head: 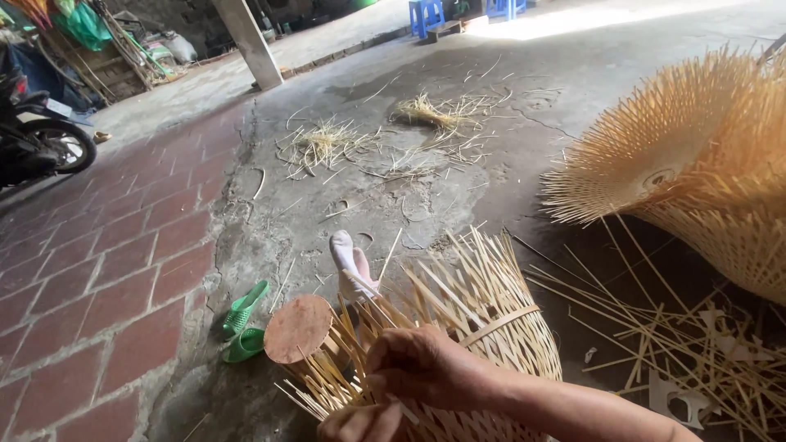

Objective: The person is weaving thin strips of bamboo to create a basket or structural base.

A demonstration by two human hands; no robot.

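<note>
An unfinished woven bamboo basket [491, 323] lies on its side in front of me, with loose pale strips fanning out from its open end. My right hand [424, 364] reaches in from the lower right and is curled over the strips at the basket's near edge. Just below it, at the bottom edge of the view, my left hand [360, 423] pinches bamboo strips; it is partly cut off. A round brown disc [298, 328] sits against the basket's left side. My foot in a white sock and pink sandal [350, 266] rests beyond the basket.
A pair of green sandals [243, 326] lies left of the disc. Large splayed bamboo baskets [696, 155] stand at the right, loose strips [688, 348] below them. Bamboo shavings [426, 110] litter the concrete. A motorbike [37, 139], a pillar [250, 41] and blue stools [426, 15] lie farther off.
</note>
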